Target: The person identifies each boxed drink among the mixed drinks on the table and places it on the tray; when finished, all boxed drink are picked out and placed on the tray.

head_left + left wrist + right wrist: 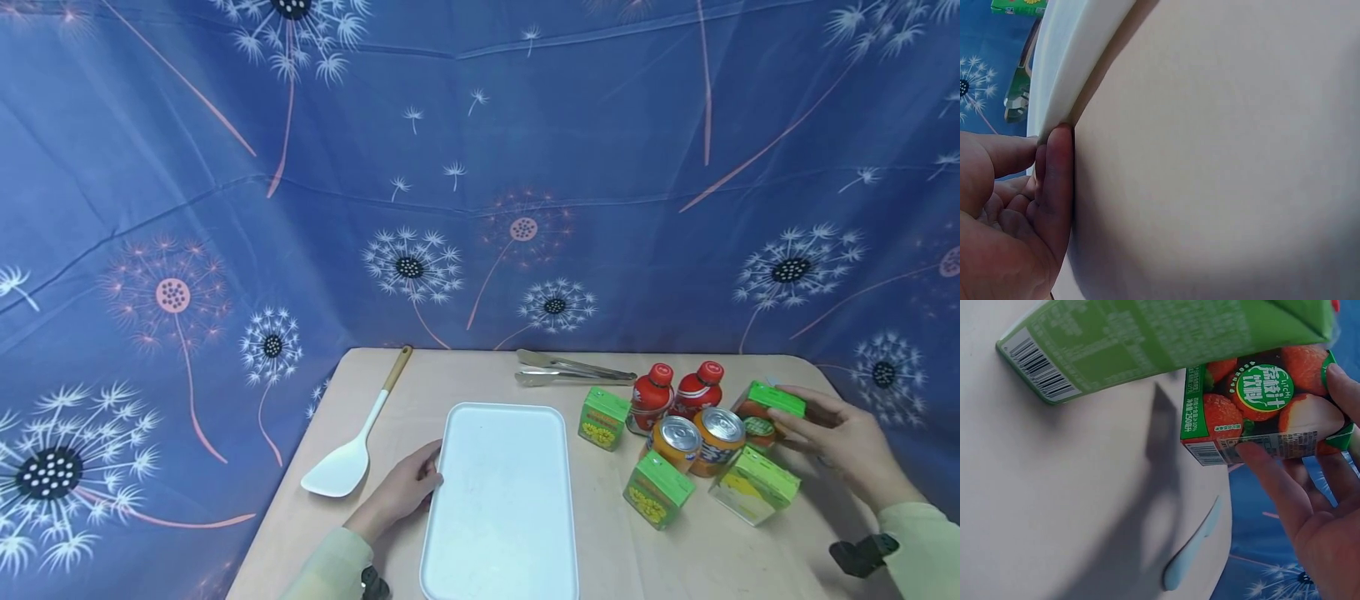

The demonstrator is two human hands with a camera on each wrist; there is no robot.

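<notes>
My right hand (847, 442) holds a litchi juice box (1254, 400) at the right of the group, thumb and fingers on its sides. Whether its base touches the table is hard to tell. My left hand (408, 483) pinches the left rim of a white tray (498, 500); in the left wrist view the thumb and fingers (1057, 181) lie on either side of the rim. Beside the right hand stand two orange cans (722, 433), two red-capped bottles (651, 400) and a yellow-green juice box (756, 487).
Two green boxes with yellow flowers (603, 418) stand right of the tray. Metal tongs (573, 371) lie at the back. A white spatula with a wooden handle (345, 458) lies at left. A slim light-blue object (1191, 550) lies near the table edge.
</notes>
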